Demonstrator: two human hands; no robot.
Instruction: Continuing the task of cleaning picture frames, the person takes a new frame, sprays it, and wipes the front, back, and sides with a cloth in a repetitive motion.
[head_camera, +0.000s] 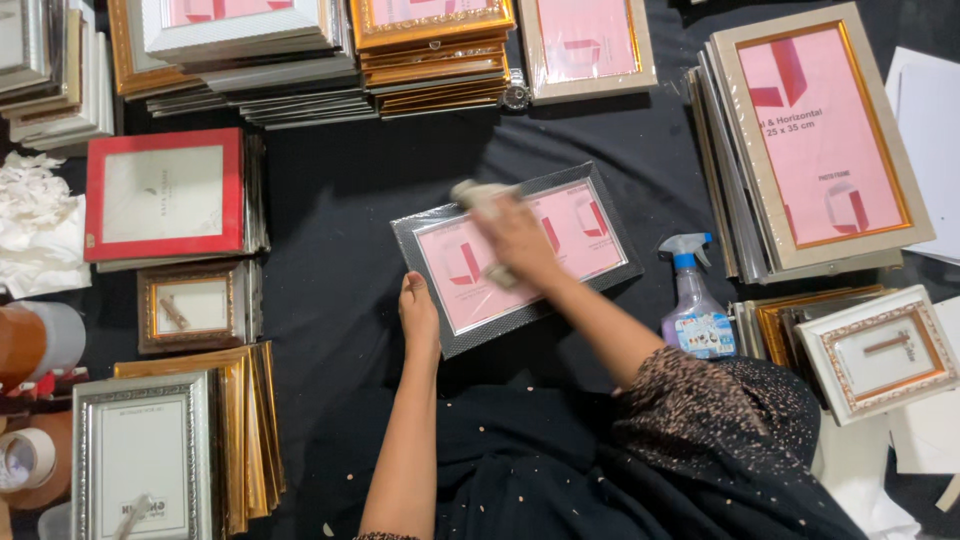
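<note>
A dark grey picture frame (610, 268) with a pink paper insert lies on the black cloth in front of me. My left hand (419, 314) grips its near left edge and holds it steady. My right hand (518, 241) presses a beige rag (472, 194) flat on the frame's glass, near the middle and upper edge.
A spray bottle (694, 306) with a blue trigger stands just right of the frame. Stacks of frames ring the work spot: gold and silver ones (430, 50) at the back, a red one (165, 193) at left, a large beige one (820, 140) at right. Tape rolls (25, 458) lie far left.
</note>
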